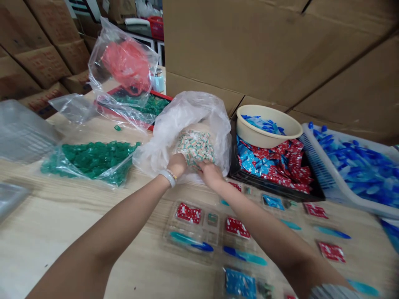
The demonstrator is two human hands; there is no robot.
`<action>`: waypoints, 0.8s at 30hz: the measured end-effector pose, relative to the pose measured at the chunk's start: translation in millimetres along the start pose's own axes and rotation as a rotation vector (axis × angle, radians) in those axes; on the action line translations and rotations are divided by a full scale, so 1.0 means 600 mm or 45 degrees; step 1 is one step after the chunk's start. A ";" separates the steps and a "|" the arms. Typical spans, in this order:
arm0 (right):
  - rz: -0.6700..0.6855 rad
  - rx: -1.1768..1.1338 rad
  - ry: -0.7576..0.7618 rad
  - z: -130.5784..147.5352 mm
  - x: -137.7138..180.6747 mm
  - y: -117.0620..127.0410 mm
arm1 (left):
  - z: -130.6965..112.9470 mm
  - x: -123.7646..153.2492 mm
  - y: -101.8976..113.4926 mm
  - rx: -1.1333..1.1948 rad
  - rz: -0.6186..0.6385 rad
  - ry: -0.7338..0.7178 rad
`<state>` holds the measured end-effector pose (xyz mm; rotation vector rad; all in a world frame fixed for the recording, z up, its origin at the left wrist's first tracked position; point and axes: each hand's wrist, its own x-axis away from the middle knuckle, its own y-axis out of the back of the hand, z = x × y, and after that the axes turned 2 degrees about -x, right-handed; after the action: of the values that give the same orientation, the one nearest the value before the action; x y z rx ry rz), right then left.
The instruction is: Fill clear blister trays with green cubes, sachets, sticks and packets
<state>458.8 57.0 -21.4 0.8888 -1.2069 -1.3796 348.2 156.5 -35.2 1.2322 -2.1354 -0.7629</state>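
Both my hands reach into an open clear plastic bag [187, 112] on the wooden table. The bag is full of small white, green and red packets [195, 146]. My left hand [177, 164], with a white band on the wrist, is curled closed at the bag's front edge, against the packets. My right hand [209, 172] is beside it, fingers dug into the packets and hidden. Just in front of my arms lie clear blister trays [199, 226] holding red sachets [188, 213], a small green piece and blue pens.
A clear bag of green pieces [90, 160] lies left. A black tray [280, 189] of red and blue sachets holds a cream bowl [264, 126]. A white basket of blue items [358, 166] sits right. Another bag over a red tray [124, 83] stands behind. Cardboard boxes surround the table.
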 end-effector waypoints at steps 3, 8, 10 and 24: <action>-0.034 0.074 -0.007 0.005 0.005 -0.007 | -0.006 0.012 -0.003 -0.076 -0.020 -0.104; -0.090 0.056 0.016 0.006 0.001 -0.010 | -0.006 0.037 0.010 -0.127 -0.009 -0.309; -0.073 0.009 0.028 0.002 -0.003 -0.007 | 0.001 0.040 0.018 -0.162 0.023 -0.416; 0.005 0.111 0.303 -0.007 -0.010 0.004 | 0.032 0.034 0.018 -0.602 0.120 -0.666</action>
<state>464.5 62.3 -20.4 1.0789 -1.0908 -1.1876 319.9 146.8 -37.0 0.7272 -2.1866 -1.5726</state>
